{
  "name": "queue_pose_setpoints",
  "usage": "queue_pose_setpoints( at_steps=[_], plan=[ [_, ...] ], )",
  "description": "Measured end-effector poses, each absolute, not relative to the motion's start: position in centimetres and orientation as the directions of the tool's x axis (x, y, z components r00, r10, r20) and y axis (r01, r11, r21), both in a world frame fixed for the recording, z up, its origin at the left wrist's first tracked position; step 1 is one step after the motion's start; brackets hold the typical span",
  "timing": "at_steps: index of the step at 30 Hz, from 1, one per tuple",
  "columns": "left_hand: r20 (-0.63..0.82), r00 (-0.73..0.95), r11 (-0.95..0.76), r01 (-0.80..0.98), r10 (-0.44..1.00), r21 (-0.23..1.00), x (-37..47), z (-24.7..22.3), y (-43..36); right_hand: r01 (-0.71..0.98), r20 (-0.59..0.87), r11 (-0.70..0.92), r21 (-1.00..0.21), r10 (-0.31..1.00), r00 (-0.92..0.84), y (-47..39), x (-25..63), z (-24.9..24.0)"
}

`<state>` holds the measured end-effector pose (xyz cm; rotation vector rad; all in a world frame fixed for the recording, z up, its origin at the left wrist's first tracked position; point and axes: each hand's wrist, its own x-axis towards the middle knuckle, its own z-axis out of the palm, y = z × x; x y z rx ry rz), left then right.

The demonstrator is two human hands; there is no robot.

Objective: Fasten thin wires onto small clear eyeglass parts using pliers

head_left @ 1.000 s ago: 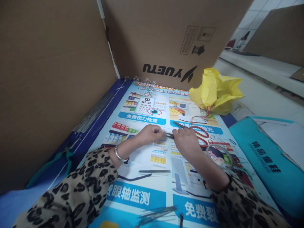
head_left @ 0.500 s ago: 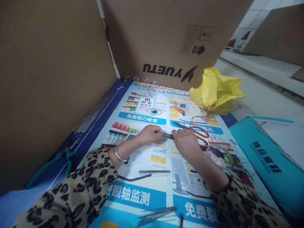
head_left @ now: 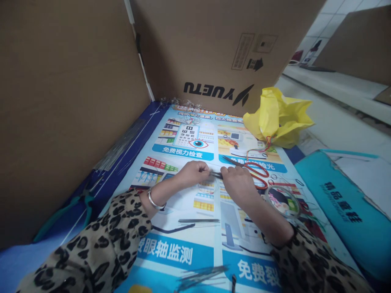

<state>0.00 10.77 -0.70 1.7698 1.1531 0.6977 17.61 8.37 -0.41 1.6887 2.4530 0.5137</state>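
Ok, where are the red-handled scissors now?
In the head view, the red-handled scissors lie right of centre on the poster, beside the right hand, below-left of the yellow bag.

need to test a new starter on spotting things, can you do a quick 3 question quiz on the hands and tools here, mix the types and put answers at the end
1. True or false: the teal pliers lie to the right of the scissors.

2. Pick one. The handles of the scissors are:
a) green
b) yellow
c) red

3. Fill in the blank: the dark tool pokes out from the ____ hand.

Key
1. False, they lie to the left.
2. c
3. right hand
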Motion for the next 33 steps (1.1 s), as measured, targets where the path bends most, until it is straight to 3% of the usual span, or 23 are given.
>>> queue_pose_setpoints(
  at_steps=[33],
  plan=[
    [-0.036,0.413,-0.156,0.423,0.91,0.893,-0.07,-0.55,10.63,0.876,0.119,0.345,0.337,0.907,-0.403,8.56,17.93,-0.79]
  ],
)
